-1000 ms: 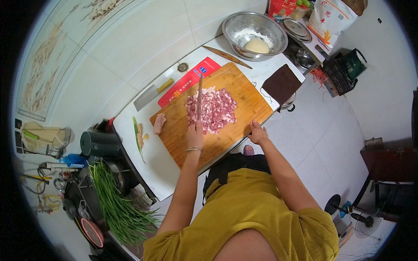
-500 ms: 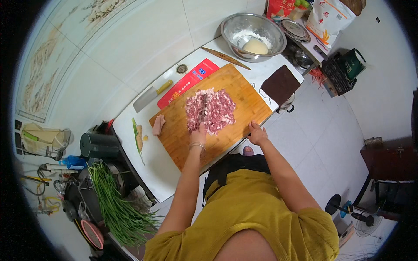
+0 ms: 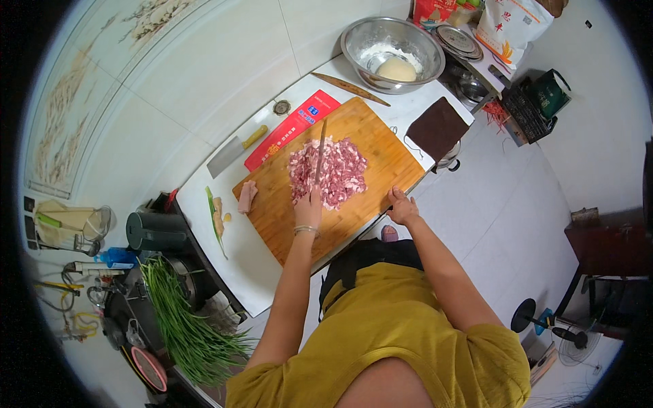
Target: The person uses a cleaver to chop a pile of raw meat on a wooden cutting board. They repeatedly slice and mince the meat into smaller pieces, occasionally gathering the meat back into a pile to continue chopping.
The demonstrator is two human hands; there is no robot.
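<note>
Chopped pinkish-red meat [image 3: 343, 170] with pale fat bits lies spread on a wooden cutting board [image 3: 388, 153]. My left hand [image 3: 308, 209] is closed around the handle of a knife [image 3: 321, 155], whose blade stands edge-on over the meat. At the board's near right edge, my right hand [image 3: 403, 206] grips the rim with curled fingers. A separate pale pink piece of meat [image 3: 247, 196] rests by the board's left edge. Beyond the board, a cleaver [image 3: 228, 156] with a yellow handle lies beside a long red cardboard package [image 3: 289, 132].
A steel bowl [image 3: 435, 51] holding dough and flour stands at the far right, near a wooden rolling pin [image 3: 350, 89] and a dark brown cloth [image 3: 437, 129]. Ginger [image 3: 218, 216] and a scallion lie left of the board. Long green chives [image 3: 187, 326] hang at the lower left.
The knife blade, blurred low in the meat half a second ago, now shows sharper and reaches farther past the pile's far side. My left hand has shifted slightly; my right hand stays put.
</note>
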